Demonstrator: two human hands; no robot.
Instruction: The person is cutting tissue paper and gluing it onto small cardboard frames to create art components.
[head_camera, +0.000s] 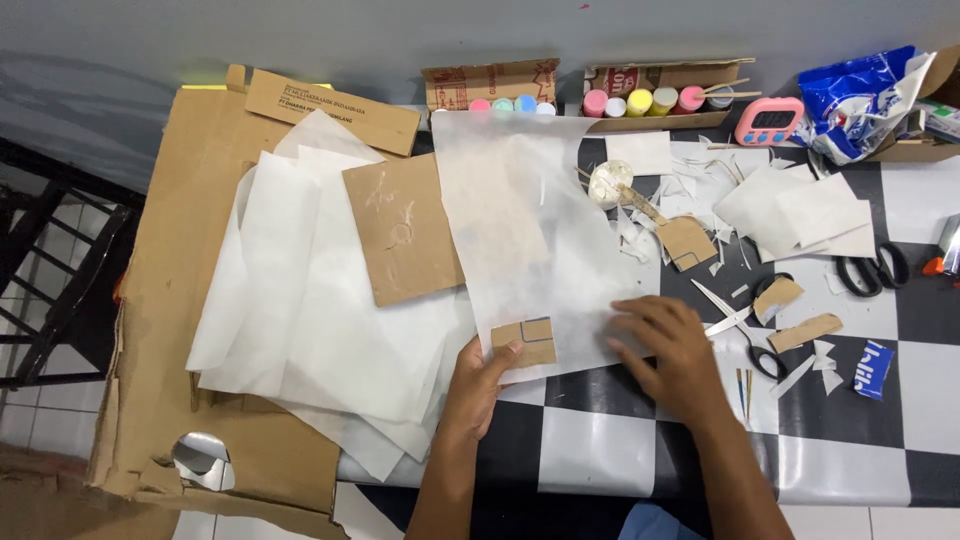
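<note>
Head view: our left hand (478, 385) pinches cardboard piece (525, 341) under tracing paper (520, 225); right hand (668, 345) lies flat, fingers spread, pinning the sheet steady

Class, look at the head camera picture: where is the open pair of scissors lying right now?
In the head view, the open scissors lie on the checkered table just right of the right hand, beside small cardboard scraps.

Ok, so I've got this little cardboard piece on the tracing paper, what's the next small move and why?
Probably press the small cardboard piece flat and square it to the sheet's corner. Your left hand only pinches its lower edge, while your right hand already pins the translucent sheet to the table. The scissors lie open just beyond your right hand, within easy reach afterward.
</note>
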